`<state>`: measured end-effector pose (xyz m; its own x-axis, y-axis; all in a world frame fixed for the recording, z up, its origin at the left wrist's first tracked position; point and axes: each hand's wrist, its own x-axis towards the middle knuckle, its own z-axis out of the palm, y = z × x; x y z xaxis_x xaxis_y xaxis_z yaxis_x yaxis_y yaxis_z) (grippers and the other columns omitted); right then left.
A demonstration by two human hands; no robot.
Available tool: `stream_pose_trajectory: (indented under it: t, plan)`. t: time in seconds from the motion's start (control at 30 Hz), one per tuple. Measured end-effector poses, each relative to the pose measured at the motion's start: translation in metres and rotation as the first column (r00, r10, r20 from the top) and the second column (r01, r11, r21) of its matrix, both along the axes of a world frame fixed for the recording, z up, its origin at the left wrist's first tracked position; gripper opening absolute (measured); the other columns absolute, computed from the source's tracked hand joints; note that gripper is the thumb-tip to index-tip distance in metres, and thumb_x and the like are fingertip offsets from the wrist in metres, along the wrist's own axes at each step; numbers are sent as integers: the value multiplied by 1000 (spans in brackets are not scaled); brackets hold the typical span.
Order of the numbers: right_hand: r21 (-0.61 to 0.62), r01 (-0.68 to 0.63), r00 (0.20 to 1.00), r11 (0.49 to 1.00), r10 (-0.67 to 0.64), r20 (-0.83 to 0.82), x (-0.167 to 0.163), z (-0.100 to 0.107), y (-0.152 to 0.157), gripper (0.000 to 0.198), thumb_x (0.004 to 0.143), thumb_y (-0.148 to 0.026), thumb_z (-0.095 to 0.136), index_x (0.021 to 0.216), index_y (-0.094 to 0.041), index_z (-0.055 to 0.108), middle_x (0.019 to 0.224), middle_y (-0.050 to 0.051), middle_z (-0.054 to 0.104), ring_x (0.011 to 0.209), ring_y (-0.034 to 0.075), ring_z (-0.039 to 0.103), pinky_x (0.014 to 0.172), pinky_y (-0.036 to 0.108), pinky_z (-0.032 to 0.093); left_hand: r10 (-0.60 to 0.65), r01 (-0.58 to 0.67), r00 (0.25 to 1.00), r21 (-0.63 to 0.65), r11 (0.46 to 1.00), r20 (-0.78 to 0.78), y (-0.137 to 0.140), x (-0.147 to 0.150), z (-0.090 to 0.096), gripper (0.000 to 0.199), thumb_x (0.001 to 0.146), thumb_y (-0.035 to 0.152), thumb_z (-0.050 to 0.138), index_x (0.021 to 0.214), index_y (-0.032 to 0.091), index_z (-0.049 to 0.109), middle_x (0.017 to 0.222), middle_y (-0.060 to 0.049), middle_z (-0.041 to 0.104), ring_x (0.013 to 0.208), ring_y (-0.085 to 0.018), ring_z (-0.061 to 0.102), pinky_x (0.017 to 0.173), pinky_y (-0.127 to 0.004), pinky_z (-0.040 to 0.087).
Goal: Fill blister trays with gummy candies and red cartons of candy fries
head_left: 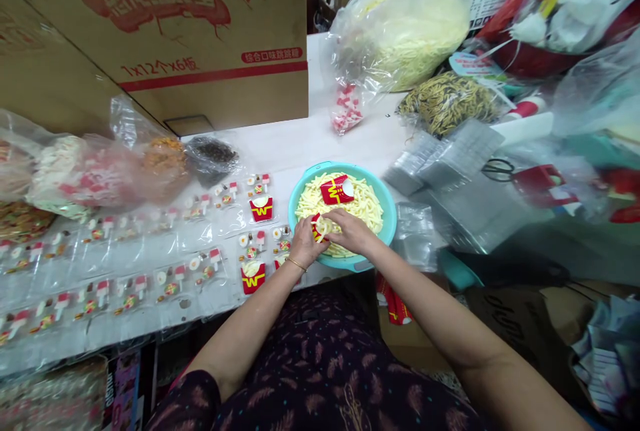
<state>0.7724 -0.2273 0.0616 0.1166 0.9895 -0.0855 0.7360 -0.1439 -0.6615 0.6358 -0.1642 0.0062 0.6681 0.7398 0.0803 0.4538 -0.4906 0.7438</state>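
Grips a small red box (317, 226) in the left hand (304, 242), curled round its side; pinches a few pale sticks (326, 225) at its mouth with the right hand (351, 231). Works low over a blue basin (389, 219), presumably to catch any spill. Has a second red box (329, 193) lying inside, likely for easy reach. Faces a white table (280, 144) lined with clear packets (171, 282), beside a big cardboard box (215, 94), in a crowded room with plastic bags (405, 24) piled at right.

A large cardboard box (215, 78) with red print stands on the white table (280, 144); near its base a bag of dark bits (213, 152) lies beside a bag of orange pieces (165, 159), and dark-handled scissors (499, 170) lie far to the right
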Motion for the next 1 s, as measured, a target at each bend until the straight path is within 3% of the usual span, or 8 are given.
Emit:
stream_pose_trajectory:
  t: [0.1,0.17,0.33,0.43,0.6,0.83,0.93,1.0]
  plan:
    - [38,-3,993,999,-1,114,-8,0,-4,24,74,-19,53,97,-19,58,101,7,57,93,16,51,79,27,39,4,-4,1000,-20,1000,25,1,1,-3,60,56,27,67,109,14,42,98,-8,50,95,-24,49,85,-41,41]
    - [36,32,998,999,-34,53,-10,-7,-5,13,76,-20,50,84,-18,61,88,5,60,81,14,54,73,25,41,-17,18,999,-22,1000,45,0,1,-4,63,55,28,68,111,15,41,100,-8,50,96,-24,49,86,-40,41]
    - [4,392,871,920,-370,-324,6,-29,-5,17,75,-30,50,72,-16,59,63,-1,58,56,10,52,57,23,42,-35,37,998,-27,999,58,-3,2,-1,66,56,32,69,113,16,40,102,-9,50,98,-24,49,87,-42,41]
    - [-9,504,827,864,-486,-282,13,-30,-7,15,73,-27,51,76,-17,61,67,0,60,60,12,54,59,25,44,-28,30,998,-22,999,55,-3,2,2,65,56,31,69,113,16,40,103,-10,50,99,-24,47,87,-42,40]
    - [104,261,963,960,-252,-90,3,-16,-7,18,76,-18,48,80,-18,65,87,6,62,82,14,56,75,27,43,-27,28,998,-19,999,59,-3,4,4,64,56,28,67,113,16,39,102,-9,49,97,-24,47,87,-41,40]
    - [43,-8,990,999,14,-142,-8,-18,1,25,72,-4,44,65,-17,64,73,2,63,71,12,57,68,22,43,46,-44,997,-27,999,55,-8,10,7,53,56,13,61,106,18,44,97,-7,52,96,-25,49,86,-44,39]
    - [18,-95,969,995,96,-228,0,-20,1,29,69,0,42,71,-17,65,78,1,65,77,13,59,73,23,43,28,-1,994,-241,971,110,-4,7,9,53,54,20,66,103,17,46,98,-7,53,98,-25,49,87,-43,39]
    - [-16,-82,965,997,75,-252,5,-20,1,33,68,0,41,78,-18,66,85,1,67,84,14,59,77,25,43,45,50,984,-506,861,173,-1,4,11,50,56,26,66,102,17,47,97,-6,56,95,-22,52,85,-40,41]
